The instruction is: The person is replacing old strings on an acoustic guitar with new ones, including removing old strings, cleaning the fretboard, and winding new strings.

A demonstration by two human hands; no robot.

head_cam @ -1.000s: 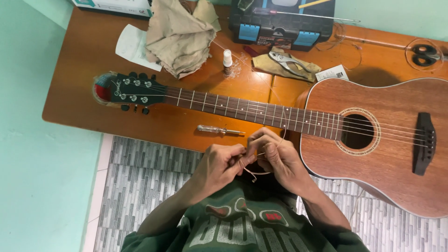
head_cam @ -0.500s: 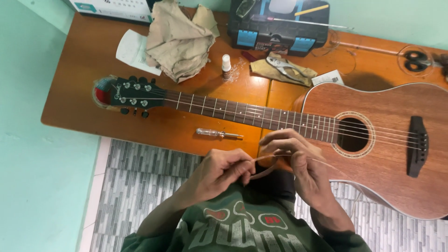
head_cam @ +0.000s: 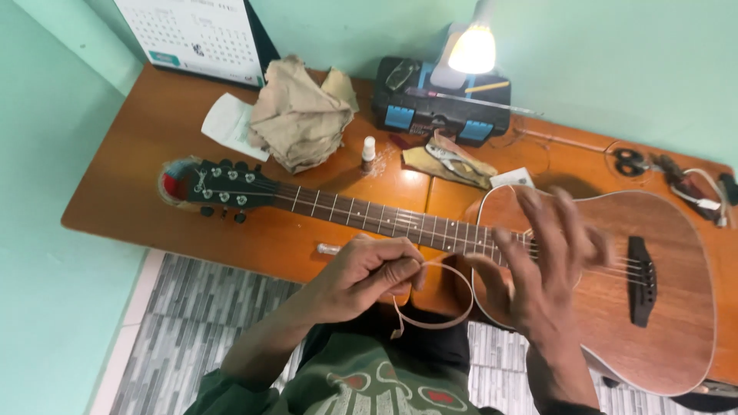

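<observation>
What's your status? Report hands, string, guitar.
Left hand pinching looped string. Right hand open, blurred, over guitar. Guitar flat on table. Nothing blocking.

You have one acoustic guitar lying across one wooden table. Count six tuning pegs on its headstock. There is one crumpled beige cloth, one sheet of white paper, one small white bottle, one black toolbox with two blue latches, one lit lamp, one wall calendar, one pair of scissors, and one coiled guitar string between your two hands.
</observation>
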